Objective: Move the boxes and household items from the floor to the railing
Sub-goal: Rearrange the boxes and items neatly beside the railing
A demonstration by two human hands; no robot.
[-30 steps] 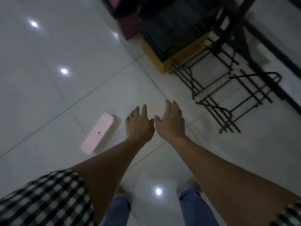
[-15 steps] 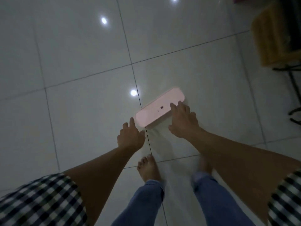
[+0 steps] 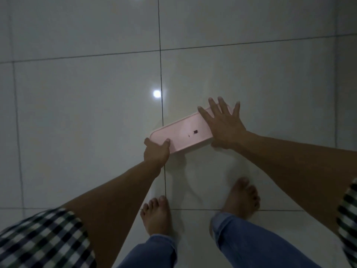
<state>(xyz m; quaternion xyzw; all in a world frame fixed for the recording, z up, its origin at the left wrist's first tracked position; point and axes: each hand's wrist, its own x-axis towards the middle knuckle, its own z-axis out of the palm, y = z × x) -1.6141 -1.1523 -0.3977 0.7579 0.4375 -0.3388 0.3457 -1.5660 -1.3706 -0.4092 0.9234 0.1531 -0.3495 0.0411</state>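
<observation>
The pink box (image 3: 183, 136) lies on the floor (image 3: 77, 113) mid-frame, long axis lower left to upper right. The left hand (image 3: 156, 152) grips its lower-left end, fingers (image 3: 166, 141) curled; the right hand (image 3: 222, 125) lies flat on the upper-right end, spread.

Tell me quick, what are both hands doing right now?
Left hand: grips the pink box at one end.
Right hand: open, spread over the other end.

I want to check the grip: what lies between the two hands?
In the head view, only the box lies there, its top bare but for a dark mark; the left hand grips one end, the right hand rests spread on the other.
</observation>
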